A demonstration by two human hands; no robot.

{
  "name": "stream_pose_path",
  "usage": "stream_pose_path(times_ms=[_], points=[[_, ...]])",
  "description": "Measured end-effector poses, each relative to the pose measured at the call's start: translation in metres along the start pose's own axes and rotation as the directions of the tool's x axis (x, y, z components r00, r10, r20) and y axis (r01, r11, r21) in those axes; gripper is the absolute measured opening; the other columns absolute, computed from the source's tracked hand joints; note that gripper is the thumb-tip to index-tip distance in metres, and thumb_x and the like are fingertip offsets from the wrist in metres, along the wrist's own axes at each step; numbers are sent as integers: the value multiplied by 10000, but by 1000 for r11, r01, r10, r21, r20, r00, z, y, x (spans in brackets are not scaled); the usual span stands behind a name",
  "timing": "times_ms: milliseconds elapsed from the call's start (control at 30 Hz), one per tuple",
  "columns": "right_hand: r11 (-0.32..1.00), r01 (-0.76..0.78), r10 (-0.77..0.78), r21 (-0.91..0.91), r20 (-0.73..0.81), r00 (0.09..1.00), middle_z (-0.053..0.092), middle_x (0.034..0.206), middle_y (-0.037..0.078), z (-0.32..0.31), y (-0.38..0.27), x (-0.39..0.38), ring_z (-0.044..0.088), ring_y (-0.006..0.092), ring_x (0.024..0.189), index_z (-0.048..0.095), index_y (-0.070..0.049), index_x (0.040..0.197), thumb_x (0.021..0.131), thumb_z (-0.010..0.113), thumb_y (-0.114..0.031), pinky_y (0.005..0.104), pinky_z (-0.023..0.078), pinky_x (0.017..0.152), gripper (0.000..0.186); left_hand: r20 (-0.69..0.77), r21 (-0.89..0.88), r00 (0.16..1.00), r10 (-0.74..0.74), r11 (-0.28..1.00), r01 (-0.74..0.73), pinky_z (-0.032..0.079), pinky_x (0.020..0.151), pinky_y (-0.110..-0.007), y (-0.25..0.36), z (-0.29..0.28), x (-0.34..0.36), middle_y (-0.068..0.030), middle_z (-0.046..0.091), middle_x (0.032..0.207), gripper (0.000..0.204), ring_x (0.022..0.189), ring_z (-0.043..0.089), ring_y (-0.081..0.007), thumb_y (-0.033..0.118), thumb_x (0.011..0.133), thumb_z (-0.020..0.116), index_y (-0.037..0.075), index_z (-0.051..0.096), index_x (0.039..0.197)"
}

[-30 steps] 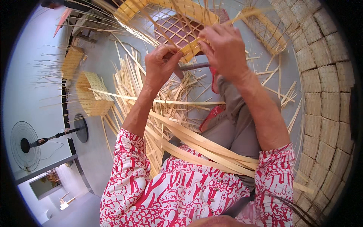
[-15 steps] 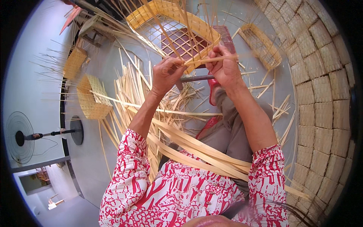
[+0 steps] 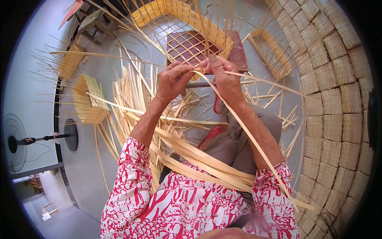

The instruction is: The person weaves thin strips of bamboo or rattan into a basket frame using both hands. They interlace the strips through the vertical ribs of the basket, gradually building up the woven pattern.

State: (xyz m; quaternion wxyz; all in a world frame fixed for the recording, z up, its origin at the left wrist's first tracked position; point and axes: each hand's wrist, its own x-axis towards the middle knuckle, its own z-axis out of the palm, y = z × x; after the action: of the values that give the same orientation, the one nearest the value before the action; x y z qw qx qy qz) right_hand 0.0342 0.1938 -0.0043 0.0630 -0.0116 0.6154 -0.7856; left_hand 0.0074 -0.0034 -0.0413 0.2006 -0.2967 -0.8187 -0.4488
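A half-woven yellow bamboo basket, with an open lattice base and long loose strips standing up from it, rests on a dark red low stool. At its near corner my left hand is closed, thumb and fingers pinching bamboo strips. Close beside it, my right hand is also closed on strips at that corner, its thumb pointing up. From between my hands a long pale bamboo strip curves down across my right forearm toward the sleeve. The fingertips partly hide the weave there.
Several bamboo strips lie over my lap. Loose strips pile on the floor at left. Woven baskets stand at left and far right. A standing fan is at left; stacked woven panels line the right.
My right hand has moved left, nearer my left hand. The strip it held out to the right now bends down over my right forearm. The view has shifted slightly.
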Motion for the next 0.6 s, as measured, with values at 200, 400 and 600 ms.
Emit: stream_pose_path(times_ms=[200,400,600], points=[[947,249,-277,-202,-124,953,642,1052,76,5,-4,5,585,138,904,586,14,1202,962,561,-142,295,486,827,287,-21,-1,999,-30,1000,30,559,649,-283,1,0,-2,-83,711,888,164,752,694,-187,33,823,767,53,728,982],[872,304,-374,-383,-122,919,603,855,84,-2,1,6,581,165,738,617,-3,926,950,610,-173,324,489,701,172,-6,-44,998,-59,997,59,555,640,-281,6,-1,-2,-83,707,872,169,765,689,-181,27,825,762,47,732,990],[712,425,-559,-558,-85,825,624,810,109,-4,2,2,641,182,790,622,0,915,986,553,-167,333,519,731,194,-23,-42,995,-98,994,97,546,643,-293,3,-2,-5,-71,712,848,149,762,674,-188,51,829,759,51,737,976]])
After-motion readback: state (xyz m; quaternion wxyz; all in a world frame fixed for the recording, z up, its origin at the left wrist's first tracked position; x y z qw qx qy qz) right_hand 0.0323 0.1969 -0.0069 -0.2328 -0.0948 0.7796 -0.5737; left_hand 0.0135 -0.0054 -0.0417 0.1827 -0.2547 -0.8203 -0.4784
